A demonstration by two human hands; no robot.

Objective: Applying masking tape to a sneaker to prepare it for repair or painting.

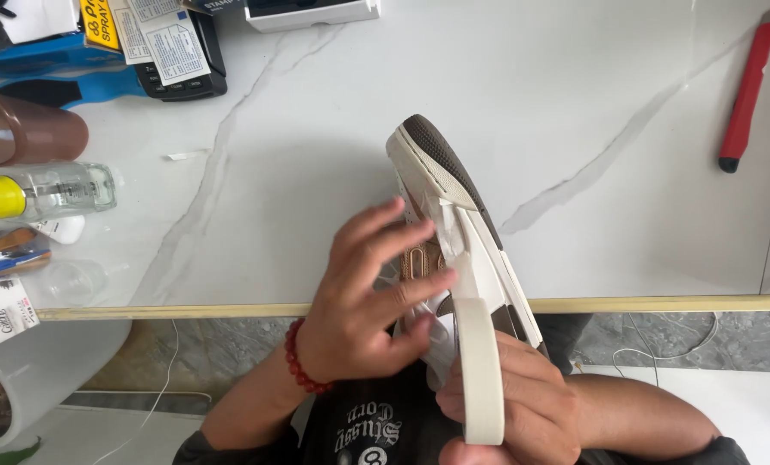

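Along the left edge of the white marble worktop sits a clutter of bottles: a brown bottle lying on its side, and just below it a clear spray bottle with a yellow cap. Behind them, at the far corner, a black card reader rests under some printed leaflets, next to a blue box. A white bucket stands below the worktop's edge.

Nearer the middle, the left hand, a red bead bracelet on its wrist, spreads its fingers over the side of a white and brown shoe, pressing pale tape onto it rather than gripping. The shoe is tipped on edge with its brown sole facing right, toe pointing away over the worktop and heel down by the person's chest.

The right hand is closed around a roll of masking tape, held edge-on just beneath the shoe; the strip runs up from the roll onto the upper.

Far right, well apart, a red utility knife lies on the worktop.
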